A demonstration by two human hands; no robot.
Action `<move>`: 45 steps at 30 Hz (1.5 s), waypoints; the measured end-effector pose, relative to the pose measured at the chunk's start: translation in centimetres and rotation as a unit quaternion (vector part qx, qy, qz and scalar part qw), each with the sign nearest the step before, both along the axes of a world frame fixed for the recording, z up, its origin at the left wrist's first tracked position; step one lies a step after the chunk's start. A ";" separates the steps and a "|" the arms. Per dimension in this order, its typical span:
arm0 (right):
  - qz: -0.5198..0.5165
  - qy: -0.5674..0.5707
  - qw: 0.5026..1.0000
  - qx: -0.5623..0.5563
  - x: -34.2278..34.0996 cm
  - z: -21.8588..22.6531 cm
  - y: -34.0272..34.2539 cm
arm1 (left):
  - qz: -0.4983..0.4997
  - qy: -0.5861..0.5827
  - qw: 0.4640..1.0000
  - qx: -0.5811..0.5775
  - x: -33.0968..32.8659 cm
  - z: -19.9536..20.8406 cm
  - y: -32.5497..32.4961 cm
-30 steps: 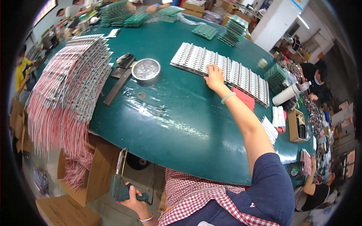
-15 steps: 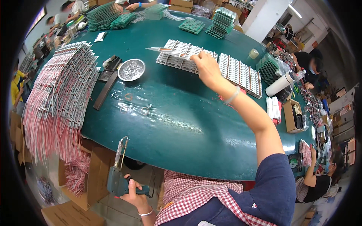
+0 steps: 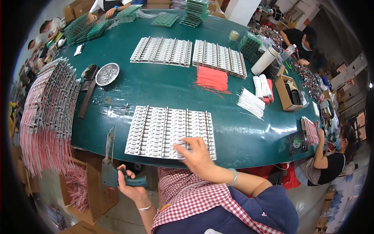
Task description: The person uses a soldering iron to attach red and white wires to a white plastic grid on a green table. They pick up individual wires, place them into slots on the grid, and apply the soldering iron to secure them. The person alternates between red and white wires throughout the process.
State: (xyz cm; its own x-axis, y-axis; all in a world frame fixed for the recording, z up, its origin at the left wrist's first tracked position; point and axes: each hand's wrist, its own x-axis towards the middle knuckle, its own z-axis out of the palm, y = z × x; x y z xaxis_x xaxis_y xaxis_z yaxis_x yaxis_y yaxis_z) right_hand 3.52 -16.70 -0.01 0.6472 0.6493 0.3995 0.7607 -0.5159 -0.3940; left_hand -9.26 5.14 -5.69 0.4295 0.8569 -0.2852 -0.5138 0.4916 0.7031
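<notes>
My left hand (image 3: 130, 185) is wrapped round the handle of a teal soldering gun (image 3: 111, 173), held off the table's near edge with its long tip pointing up. Before me lies a rectangular panel (image 3: 156, 128) of small white parts in rows, crossed by darker strips. The right hand (image 3: 198, 156) rests over the panel's near edge, fingers loosely apart and touching its surface. Two more such panels, a left one (image 3: 160, 52) and a right one (image 3: 219, 58), lie farther back. Between them and me are a bundle of red wires (image 3: 211, 80) and a bundle of white wires (image 3: 251, 103).
A tall stack of panels with hanging pink-and-white wires (image 3: 46, 105) stands at the left. Near it are a metal bowl (image 3: 107, 74) and a dark flat bar (image 3: 87, 99). At the right stand a white bottle (image 3: 265, 60) and a cardboard box (image 3: 287, 93). Other people work around the table.
My right hand has come from the far panels to the near edge, and a panel now lies in front of me. The red wires have come into full sight. The left hand keeps the soldering gun.
</notes>
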 end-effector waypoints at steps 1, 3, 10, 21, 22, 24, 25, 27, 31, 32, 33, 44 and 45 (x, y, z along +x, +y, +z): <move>0.012 0.054 0.998 0.000 -0.7 -0.8 0.8 | 0.004 0.010 1.000 -0.024 0.2 0.4 -0.5; 0.042 0.112 0.990 -0.078 -1.9 -0.4 2.3 | -0.043 -0.043 0.998 0.017 0.1 -0.4 -0.6; 0.081 0.202 0.973 -0.072 -1.9 -3.4 4.4 | -0.021 0.030 0.996 0.078 3.5 1.0 -1.9; -0.080 -0.078 0.984 0.138 21.0 -1.5 -2.8 | 0.031 0.090 0.988 0.117 7.2 1.2 -0.3; -0.092 -0.097 0.982 0.130 24.0 -1.8 -3.6 | 0.027 0.086 0.989 0.120 7.4 0.9 -0.1; -0.103 -0.132 0.981 0.096 28.5 -2.9 -4.1 | 0.027 0.096 0.987 0.127 7.8 0.7 0.4; -0.109 -0.138 0.982 0.074 29.9 -3.4 -4.1 | 0.028 0.100 0.986 0.131 8.1 0.7 0.8; -0.120 -0.148 0.981 0.031 31.6 -4.1 -3.8 | 0.032 0.107 0.986 0.126 8.4 0.7 1.4; -0.128 -0.202 0.971 -0.005 32.5 -5.2 -3.2 | 0.038 0.121 0.984 0.126 8.6 0.6 1.9; -0.123 -0.207 0.971 -0.004 32.7 -5.3 -3.2 | 0.039 0.125 0.983 0.129 8.6 0.6 1.9; -0.119 -0.214 0.970 -0.002 32.8 -5.1 -3.1 | 0.036 0.126 0.983 0.129 8.7 0.6 2.1; -0.097 -0.275 0.957 -0.007 33.2 -3.0 -3.4 | 0.013 0.133 0.978 0.162 10.1 2.6 2.5; -0.081 -0.292 0.953 -0.008 33.0 -1.8 -3.1 | 0.016 0.140 0.975 0.171 9.9 2.9 2.5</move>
State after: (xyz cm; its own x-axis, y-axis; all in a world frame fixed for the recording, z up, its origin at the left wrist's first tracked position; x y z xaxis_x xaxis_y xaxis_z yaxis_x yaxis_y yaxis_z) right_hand 36.56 -19.84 -1.76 0.4090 0.5699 0.7127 0.7580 -0.6471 0.0824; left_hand 0.64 7.60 -2.78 0.3470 0.9342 -0.0831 -0.2903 0.1912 0.9377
